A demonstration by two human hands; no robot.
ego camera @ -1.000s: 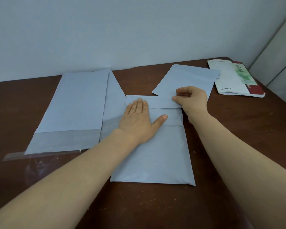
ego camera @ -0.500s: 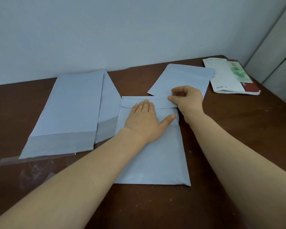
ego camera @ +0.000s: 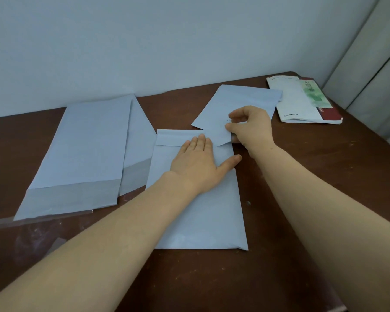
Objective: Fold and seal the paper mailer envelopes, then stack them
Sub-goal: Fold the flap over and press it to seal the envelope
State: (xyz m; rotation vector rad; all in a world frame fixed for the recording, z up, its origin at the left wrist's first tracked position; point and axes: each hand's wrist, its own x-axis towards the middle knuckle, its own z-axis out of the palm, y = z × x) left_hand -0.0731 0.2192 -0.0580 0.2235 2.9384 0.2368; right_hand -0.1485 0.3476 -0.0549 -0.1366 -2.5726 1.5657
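- Tugging the flap (ego camera: 178, 137) sideways could, I judge, crease it or seal it askew on the centre mailer (ego camera: 200, 210).
- Left grip (ego camera: 196, 163): released, fingers straight, pressing the mailer flat on the bench (ego camera: 302, 199).
- Right grip (ego camera: 250, 131): pinching what seems the flap's right end, beside the neighbouring envelope (ego camera: 241, 100).

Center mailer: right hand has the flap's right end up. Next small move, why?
Probably lay that end down and press along it. The flap lies flat at its left, while the right hand pinches its right end raised; the left hand rests flat on the center mailer, pinning it. Whether a liner is peeling, I cannot tell.
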